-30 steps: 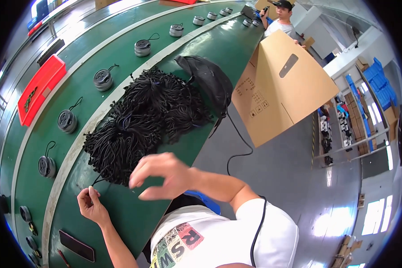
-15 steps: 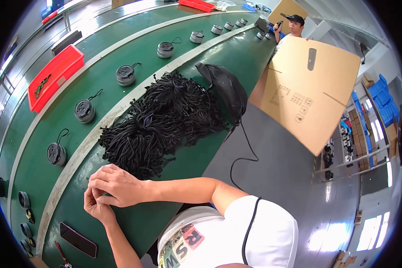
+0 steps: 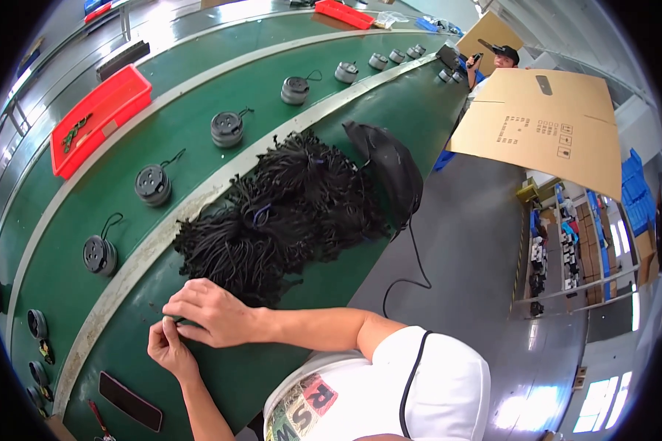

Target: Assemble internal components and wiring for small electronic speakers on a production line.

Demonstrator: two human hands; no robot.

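Your one view comes from the head camera, looking steeply down and close onto your left hand (image 3: 168, 347) and right hand (image 3: 207, 314). Beyond them the fisheye bends the green bench (image 3: 221, 375) away.

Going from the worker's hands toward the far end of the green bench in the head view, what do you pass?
Left hand and right hand pinched together → pile of black cords → black bag → cardboard box → another person at the far end.

A cord pile (image 3: 287, 213) lies on the bench (image 3: 346, 309), round parts (image 3: 153, 184) on the belt (image 3: 191, 95) behind it.
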